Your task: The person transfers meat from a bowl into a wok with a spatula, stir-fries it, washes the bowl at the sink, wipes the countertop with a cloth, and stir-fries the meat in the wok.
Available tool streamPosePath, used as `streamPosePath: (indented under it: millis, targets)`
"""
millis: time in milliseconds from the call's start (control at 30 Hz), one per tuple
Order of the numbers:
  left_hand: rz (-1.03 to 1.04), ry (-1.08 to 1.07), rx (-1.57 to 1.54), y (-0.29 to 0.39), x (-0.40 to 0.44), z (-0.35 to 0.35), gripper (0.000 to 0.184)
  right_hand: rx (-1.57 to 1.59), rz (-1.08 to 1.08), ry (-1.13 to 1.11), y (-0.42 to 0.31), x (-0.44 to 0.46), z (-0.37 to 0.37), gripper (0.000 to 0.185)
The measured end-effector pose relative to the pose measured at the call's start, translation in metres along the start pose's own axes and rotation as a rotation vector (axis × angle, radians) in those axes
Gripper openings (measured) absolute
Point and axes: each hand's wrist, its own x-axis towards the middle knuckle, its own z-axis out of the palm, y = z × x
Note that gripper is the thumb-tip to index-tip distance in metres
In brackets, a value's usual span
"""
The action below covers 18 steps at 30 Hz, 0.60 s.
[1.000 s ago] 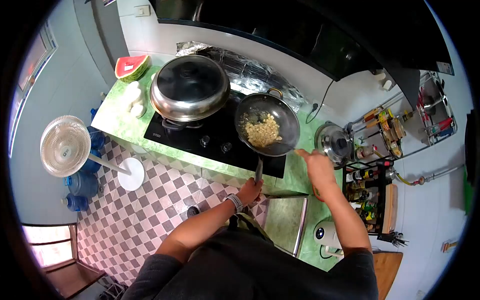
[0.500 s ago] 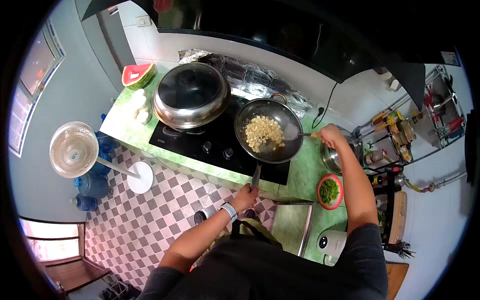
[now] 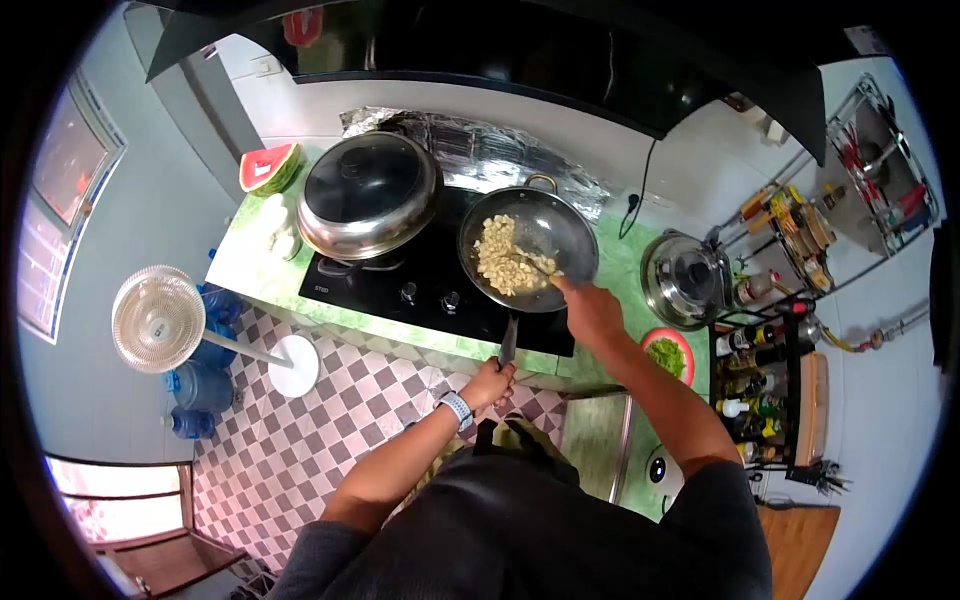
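My left hand is wrapped round the handle of a dark wok on the right side of the cooktop. Pale diced food lies bunched in the left half of the wok. Over the wok's lower right rim, my right hand is closed round the handle of a spatula, whose blade reaches in among the pieces; the hand covers most of the handle. A big lidded steel pan stands to the left of the wok.
Chopped greens in a red-rimmed bowl sit near my right forearm. Behind it are a glass-lidded pot and a bottle rack. Watermelon lies at the counter's far left. Foil lines the wall; a fan stands on the floor.
My right hand has moved left and toward me, bringing the spatula into the food. The pieces are pushed leftward in the wok. My left hand keeps its grip; the view has shifted slightly.
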Motion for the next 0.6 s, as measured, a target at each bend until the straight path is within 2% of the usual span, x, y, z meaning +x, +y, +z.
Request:
streamPosePath:
  millis: [33, 133, 200, 267, 433, 500, 600]
  targets:
    - [0.002, 0.001, -0.021, -0.003, 0.002, 0.000, 0.021, -0.141, -0.051, 0.033, -0.005, -0.015, -0.003, 0.041]
    - [0.006, -0.034, -0.103, -0.012, 0.010, -0.006, 0.021, -0.227, -0.032, 0.129, -0.004, -0.045, -0.031, 0.046]
    - [0.022, -0.055, -0.109, -0.009, 0.009, -0.007, 0.024, -0.253, -0.008, 0.111, -0.011, -0.063, -0.055, 0.050]
    - [0.068, -0.069, -0.019, -0.016, 0.018, -0.011, 0.027, -0.289, 0.046, -0.052, -0.022, -0.077, -0.067, 0.061]
    - [0.114, -0.129, 0.085, -0.008, 0.007, -0.010, 0.031, -0.275, 0.033, -0.009, -0.045, -0.035, -0.017, 0.058]
    - [0.095, -0.117, 0.101, -0.004, 0.003, -0.012, 0.032, -0.285, 0.151, 0.075, -0.038, -0.007, -0.005, 0.055]
    - [0.127, -0.104, 0.068, -0.003, 0.001, -0.017, 0.032, -0.169, 0.189, 0.105, -0.043, -0.023, -0.047, 0.053]
